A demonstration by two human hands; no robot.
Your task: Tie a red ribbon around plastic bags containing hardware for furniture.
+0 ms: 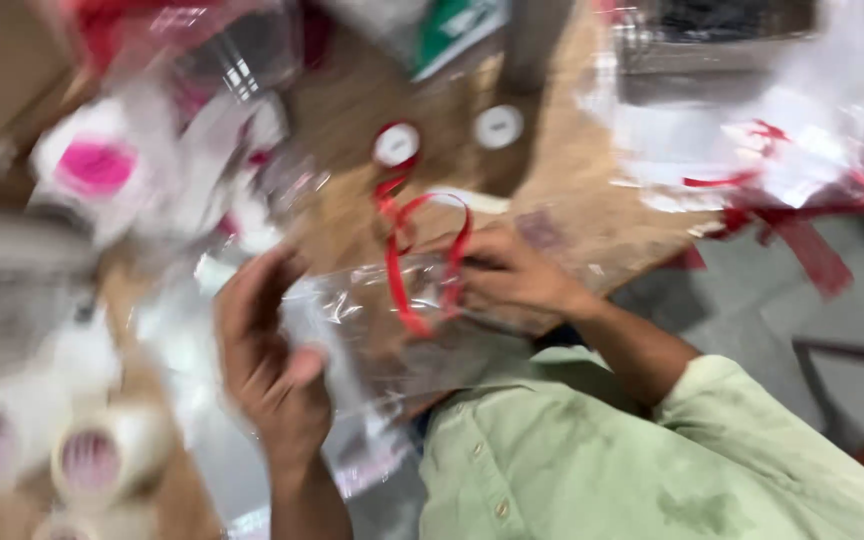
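Both hands are gripping a clear plastic bag (372, 330) at frame centre: left hand (272, 370) closing on its 8 o'clock edge, right hand (507, 275) pinching red ribbon (402, 260) at 2 o'clock. Ribbon is looping loose, no bow yet; wrapping looks midway.

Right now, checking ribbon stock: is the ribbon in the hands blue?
No, the ribbon looping over the clear bag is red.

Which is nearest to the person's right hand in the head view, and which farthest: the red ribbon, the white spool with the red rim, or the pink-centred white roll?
1. Red ribbon: at the right hand fingers.
2. White spool with the red rim: above, on the table.
3. Pink-centred white roll: far across, at the picture's left.
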